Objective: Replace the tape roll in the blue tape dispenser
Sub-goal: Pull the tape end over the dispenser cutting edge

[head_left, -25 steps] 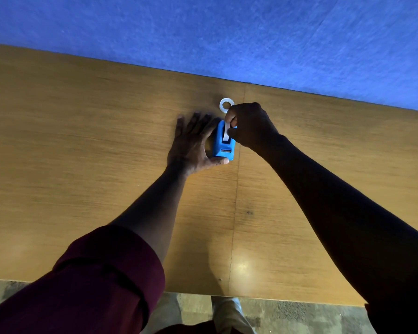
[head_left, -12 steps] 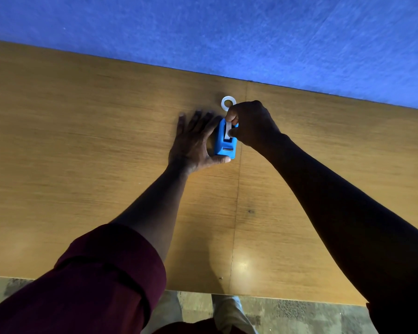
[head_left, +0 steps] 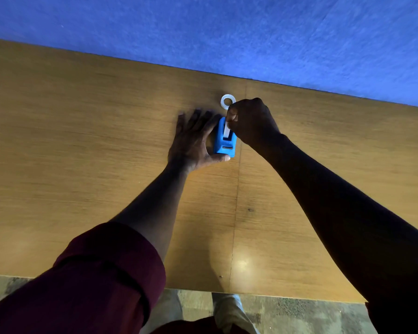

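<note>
The blue tape dispenser (head_left: 223, 143) stands on the wooden table (head_left: 82, 141), far from me near the back edge. My left hand (head_left: 193, 141) lies flat against its left side, thumb hooked round its near end. My right hand (head_left: 250, 122) is closed over the dispenser's far end, its fingertips pinching a white strip of tape (head_left: 226, 131) that runs along the top of the dispenser. A small white ring, a tape roll core (head_left: 228, 101), lies flat on the table just beyond the dispenser, touching neither hand clearly.
A blue felt wall panel (head_left: 251, 32) rises right behind the table's back edge. The table's near edge runs along the bottom, with floor and my legs (head_left: 227, 312) below it. A seam (head_left: 237, 189) splits the tabletop under the dispenser.
My right hand has shifted slightly along the dispenser's top, fingers still pinching the white strip. The left hand and dispenser stay in place.
</note>
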